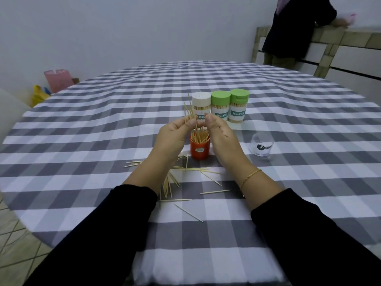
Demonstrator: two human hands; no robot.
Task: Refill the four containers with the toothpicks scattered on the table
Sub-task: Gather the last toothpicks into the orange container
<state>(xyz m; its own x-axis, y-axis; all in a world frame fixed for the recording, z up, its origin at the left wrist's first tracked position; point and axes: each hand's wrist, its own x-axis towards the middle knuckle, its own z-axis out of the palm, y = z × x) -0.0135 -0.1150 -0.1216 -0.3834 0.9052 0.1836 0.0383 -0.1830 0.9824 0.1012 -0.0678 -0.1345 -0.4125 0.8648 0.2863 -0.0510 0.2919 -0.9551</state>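
An open orange container (200, 150) stands mid-table, partly filled with upright toothpicks. Just above it my left hand (175, 137) pinches a bundle of toothpicks (189, 110) that point upward. My right hand (221, 135) hovers beside it with curled fingers near the bundle's lower end; whether it grips any toothpick I cannot tell. Behind stand three labelled toothpick containers: one with a white lid (201, 105) and two with green lids (220, 105) (239, 105). Several loose toothpicks (185, 182) lie scattered on the checked tablecloth (103, 141) between my forearms.
A clear plastic lid or cup (261, 146) lies on the cloth right of the orange container. A person in dark clothes (292, 27) stands at a tiled counter at the back right. Pink and yellow bags (53, 83) sit on the floor at the left.
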